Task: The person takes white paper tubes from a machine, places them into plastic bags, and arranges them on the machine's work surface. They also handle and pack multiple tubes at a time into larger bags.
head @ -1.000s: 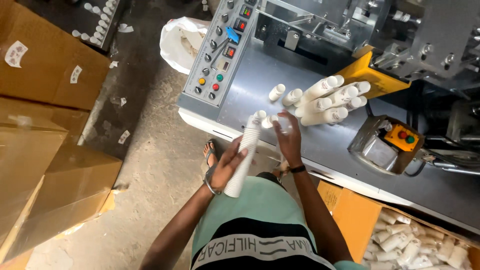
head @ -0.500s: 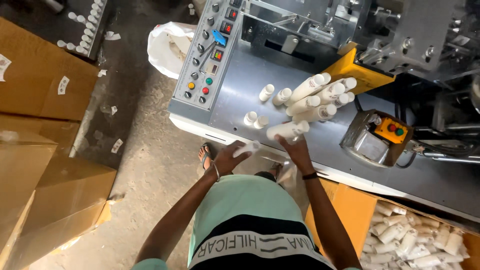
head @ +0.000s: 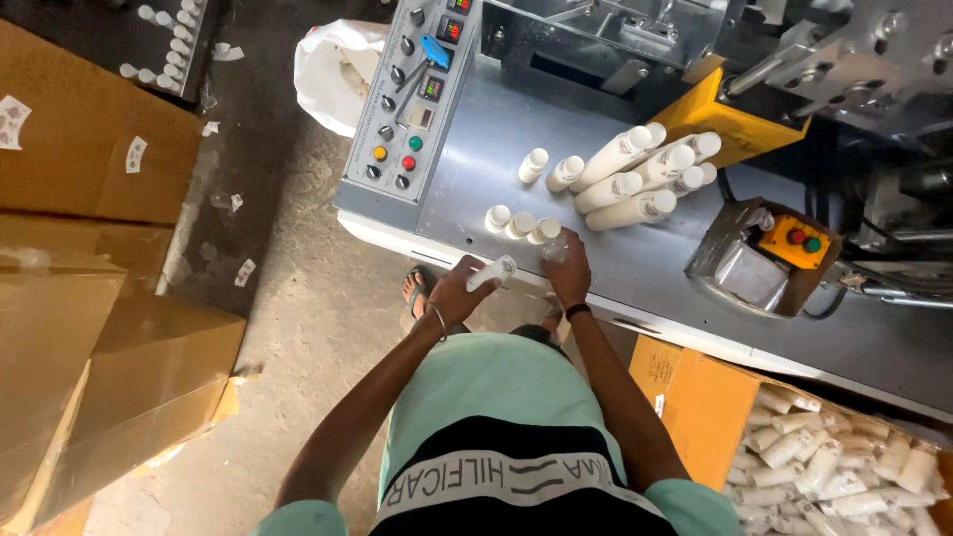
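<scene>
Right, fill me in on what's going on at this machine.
A person stands at a grey machine table. The left hand grips a white tube at the table's near edge, and the right hand rests next to it on the table. More white tubes lie in a pile further back, and an open carton on the right holds many more.

Small factory floor — packing machine (head: 635, 149), button control panel (head: 407, 109), stacked cardboard cartons (head: 89, 248)
</scene>
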